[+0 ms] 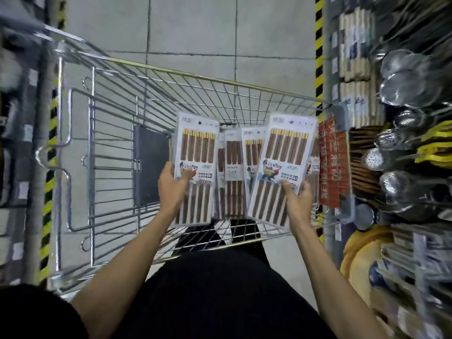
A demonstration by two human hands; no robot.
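Chopstick packs, two in number, are held over the wire cart (pixel 195 74). The left pack (pixel 195 152) is gripped at its lower edge by the left hand (pixel 171 184), and the right pack (pixel 281 152) by the right hand (pixel 297 196). On each, a thumb is laid on the printed front. Between them at least two further packs (pixel 232 172) are seen upright in the cart. Several steel ladles (pixel 401 69) are hung on the shelf (pixel 354 69) at the right.

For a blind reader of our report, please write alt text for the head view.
The left hand grips the left chopstick pack and the right hand the right chopstick pack, above a wire shopping cart with more packs inside. Metal skimmers hang at right.
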